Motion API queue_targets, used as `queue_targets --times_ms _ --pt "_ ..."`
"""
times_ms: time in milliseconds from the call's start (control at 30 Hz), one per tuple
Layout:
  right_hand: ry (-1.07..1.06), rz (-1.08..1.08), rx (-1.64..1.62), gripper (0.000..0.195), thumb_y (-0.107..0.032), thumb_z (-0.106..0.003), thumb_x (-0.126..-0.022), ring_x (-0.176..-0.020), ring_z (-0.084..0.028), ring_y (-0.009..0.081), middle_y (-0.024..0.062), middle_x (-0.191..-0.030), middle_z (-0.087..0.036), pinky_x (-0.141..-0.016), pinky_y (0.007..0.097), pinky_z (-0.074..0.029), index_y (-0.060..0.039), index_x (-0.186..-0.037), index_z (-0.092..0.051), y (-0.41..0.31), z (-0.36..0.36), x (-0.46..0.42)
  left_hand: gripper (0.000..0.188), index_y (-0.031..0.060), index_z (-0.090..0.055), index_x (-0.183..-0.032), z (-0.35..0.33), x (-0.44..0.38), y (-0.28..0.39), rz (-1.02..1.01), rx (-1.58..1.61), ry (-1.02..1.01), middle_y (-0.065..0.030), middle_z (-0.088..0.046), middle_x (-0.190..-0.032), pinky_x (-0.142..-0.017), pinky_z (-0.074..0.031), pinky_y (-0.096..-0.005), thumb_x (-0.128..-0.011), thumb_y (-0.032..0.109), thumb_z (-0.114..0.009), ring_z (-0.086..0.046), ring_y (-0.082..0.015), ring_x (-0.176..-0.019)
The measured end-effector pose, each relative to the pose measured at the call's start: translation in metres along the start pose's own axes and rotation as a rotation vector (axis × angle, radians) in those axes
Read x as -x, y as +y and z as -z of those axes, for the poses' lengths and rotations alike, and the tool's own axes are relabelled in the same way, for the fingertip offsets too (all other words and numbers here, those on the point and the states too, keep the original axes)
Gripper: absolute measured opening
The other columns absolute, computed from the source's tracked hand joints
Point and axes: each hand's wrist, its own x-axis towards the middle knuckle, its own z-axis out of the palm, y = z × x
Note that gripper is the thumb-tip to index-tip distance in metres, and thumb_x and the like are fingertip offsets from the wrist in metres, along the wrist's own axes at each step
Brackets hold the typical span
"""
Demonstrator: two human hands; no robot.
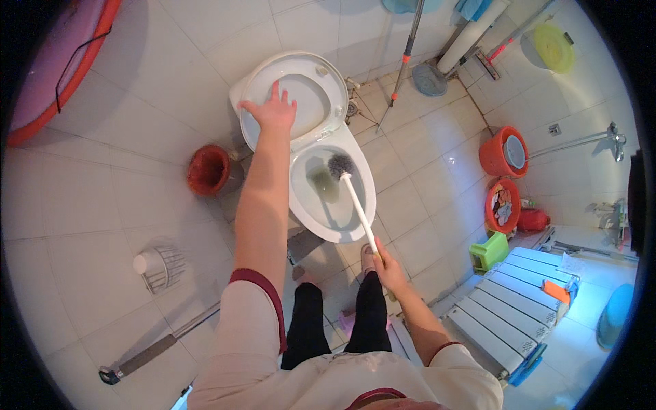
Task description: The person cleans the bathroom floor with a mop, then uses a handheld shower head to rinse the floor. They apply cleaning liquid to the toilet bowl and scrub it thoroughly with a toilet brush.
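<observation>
My right hand (388,269) is closed around the handle of a white toilet brush (359,205). The brush's dark bristle head is inside the toilet bowl (364,177), near its upper right inner wall, with murky water beside it. Over the raised toilet seat and lid (335,82) is my left hand (275,108), its fingers spread and nothing held in it; whether it touches the seat cannot be told.
A red-lined waste bin (209,169) stands left of the toilet. Mop poles (406,59) lean behind it to the right. Red buckets (492,154), a basin of cloths (488,205), a green stool (487,252) and a white radiator (494,315) line the right side.
</observation>
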Motion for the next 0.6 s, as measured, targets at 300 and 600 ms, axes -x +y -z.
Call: queue_targets --times_ms 300,600 --pt "0.169 -0.524 -0.218 0.045 -0.024 -0.047 -0.098 -0.042 -0.038 0.0055 -0.0036 -0.059 -0.042 -0.036 0.0227 -0.034 -0.0124 -0.140 -0.036 0.026 0.107 0.083 0.120 0.0054 0.002 -0.148 0.033 0.118 -0.053 0.200 0.127 -0.070 -0.0042 -0.021 -0.154 -0.114 0.006 -0.0442 -0.069 0.090 -0.027 -0.005 -0.0186 -0.144" --pt "0.066 -0.523 0.065 0.041 -0.019 -0.048 -0.097 -0.055 -0.054 0.0124 0.0055 -0.073 -0.056 -0.049 0.0267 -0.044 -0.0049 -0.135 -0.043 0.018 0.152 0.062 0.099 0.0095 -0.005 -0.149 0.201 0.290 -0.169 0.364 0.029 0.637 -0.0129 -0.017 -0.153 -0.113 -0.002 -0.0448 -0.082 0.074 -0.039 -0.013 -0.0256 -0.142"
